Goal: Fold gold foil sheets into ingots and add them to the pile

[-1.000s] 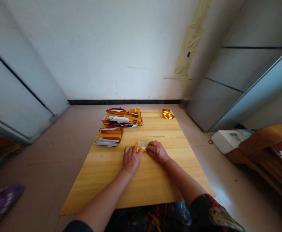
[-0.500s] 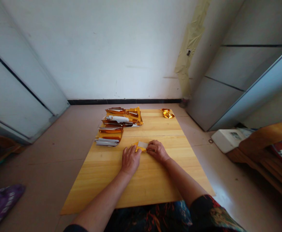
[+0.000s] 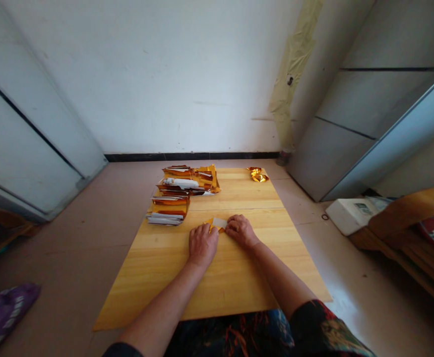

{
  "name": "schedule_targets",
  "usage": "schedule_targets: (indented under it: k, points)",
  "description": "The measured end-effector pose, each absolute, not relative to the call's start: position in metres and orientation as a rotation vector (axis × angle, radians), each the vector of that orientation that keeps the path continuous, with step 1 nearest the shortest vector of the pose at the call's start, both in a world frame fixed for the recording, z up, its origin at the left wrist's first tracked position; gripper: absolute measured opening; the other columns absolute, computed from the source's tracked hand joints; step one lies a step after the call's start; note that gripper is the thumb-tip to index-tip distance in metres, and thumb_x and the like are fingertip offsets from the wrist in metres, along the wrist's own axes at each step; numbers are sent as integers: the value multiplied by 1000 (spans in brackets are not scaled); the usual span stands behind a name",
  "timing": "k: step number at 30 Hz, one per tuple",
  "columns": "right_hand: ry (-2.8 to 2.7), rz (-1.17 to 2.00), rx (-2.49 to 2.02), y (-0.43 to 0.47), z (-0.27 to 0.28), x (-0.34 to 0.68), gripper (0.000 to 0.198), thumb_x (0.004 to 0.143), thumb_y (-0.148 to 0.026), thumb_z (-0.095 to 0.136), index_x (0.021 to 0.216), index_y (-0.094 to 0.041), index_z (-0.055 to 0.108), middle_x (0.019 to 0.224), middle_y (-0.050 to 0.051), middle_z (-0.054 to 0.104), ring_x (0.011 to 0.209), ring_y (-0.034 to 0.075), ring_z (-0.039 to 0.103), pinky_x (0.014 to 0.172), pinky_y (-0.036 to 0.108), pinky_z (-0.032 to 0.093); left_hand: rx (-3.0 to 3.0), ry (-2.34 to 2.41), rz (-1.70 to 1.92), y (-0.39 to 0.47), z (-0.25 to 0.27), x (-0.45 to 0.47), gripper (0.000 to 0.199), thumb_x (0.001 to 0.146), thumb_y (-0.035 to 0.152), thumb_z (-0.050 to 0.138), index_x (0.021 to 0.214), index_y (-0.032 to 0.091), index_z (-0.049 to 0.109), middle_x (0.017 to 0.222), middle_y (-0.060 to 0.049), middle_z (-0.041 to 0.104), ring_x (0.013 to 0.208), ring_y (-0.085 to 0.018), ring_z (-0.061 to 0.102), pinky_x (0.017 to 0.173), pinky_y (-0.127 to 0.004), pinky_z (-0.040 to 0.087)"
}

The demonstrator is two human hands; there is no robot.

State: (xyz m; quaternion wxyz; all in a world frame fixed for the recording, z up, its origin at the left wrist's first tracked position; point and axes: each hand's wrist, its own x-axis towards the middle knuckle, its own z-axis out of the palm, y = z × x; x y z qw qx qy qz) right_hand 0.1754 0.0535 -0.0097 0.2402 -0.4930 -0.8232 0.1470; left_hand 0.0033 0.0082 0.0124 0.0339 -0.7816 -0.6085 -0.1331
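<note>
A small piece of gold foil paper (image 3: 220, 223) with a greyish-white patch lies on the wooden board, partly folded. My left hand (image 3: 203, 243) rests over its left end, fingers bent and pressed down on it. At the right end, the fingers of my right hand (image 3: 241, 230) are drawn together in a pinch on the paper's edge. The parts of the paper beneath my fingers are hidden. Left of and behind my hands lie stacks of gold foil sheets (image 3: 172, 202) with white edges. Two shiny folded gold foil pieces (image 3: 260, 178) sit at the board's far right corner.
The wooden board (image 3: 269, 277) spans the space before me. Beyond it stands a white wall (image 3: 187, 79). To the right are a grey fridge (image 3: 345, 119), a white box (image 3: 346, 216) and wooden furniture (image 3: 399, 233). A purple bag (image 3: 6, 317) shows at lower left.
My left hand has shifted very slightly right on the paper, and its thumb is now tucked lower. My right hand stays at the paper's right end, almost unmoved.
</note>
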Motion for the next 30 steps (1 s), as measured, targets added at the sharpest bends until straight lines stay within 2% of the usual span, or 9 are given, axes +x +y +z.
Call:
schedule_targets:
  k: [3, 14, 17, 21, 27, 30]
  points:
    - [-2257, 395, -1419, 53, -6, 173, 8, 82, -24, 62, 77, -21, 68, 96, 3, 62, 90, 16, 52, 80, 27, 36, -2402, -1901, -414, 9, 11, 4, 18, 88, 27, 44, 87, 23, 62, 91, -8, 62, 89, -23, 54, 74, -35, 38]
    - [-2238, 331, -1768, 52, 6, 155, 12, 85, -25, 54, 79, -20, 63, 96, 4, 60, 90, 17, 49, 70, 26, 32, -2393, -1916, -470, 10, 4, 6, 18, 85, 21, 45, 91, 21, 62, 93, -8, 59, 92, -23, 51, 77, -35, 37]
    - [-2217, 336, -1796, 52, 6, 153, 14, 84, -30, 57, 76, -20, 62, 94, 4, 60, 89, 17, 49, 69, 27, 32, -2393, -1904, -474, 9, 5, 6, 16, 84, 20, 46, 89, 21, 61, 92, -8, 59, 91, -23, 51, 77, -35, 37]
    - [-2182, 343, -1790, 53, 2, 153, 20, 82, -40, 61, 75, -21, 62, 92, 3, 59, 88, 18, 50, 68, 27, 32, -2355, -1963, -498, 10, 7, 7, 20, 87, 28, 43, 86, 21, 62, 91, -7, 59, 90, -22, 52, 77, -34, 37]
    - [-2162, 415, -1688, 50, -1, 159, 10, 79, -34, 65, 78, -23, 66, 98, 3, 60, 90, 17, 52, 73, 27, 36, -2293, -2067, -482, 10, 12, 15, 18, 88, 29, 44, 91, 23, 61, 92, -7, 61, 88, -22, 53, 77, -36, 37]
    - [-2153, 470, -1582, 48, -1, 164, 3, 75, -27, 68, 75, -24, 68, 100, 2, 61, 91, 17, 53, 78, 28, 38, -2344, -2053, -456, 6, 14, 16, 16, 87, 24, 45, 91, 23, 60, 100, -8, 61, 96, -23, 53, 79, -37, 37]
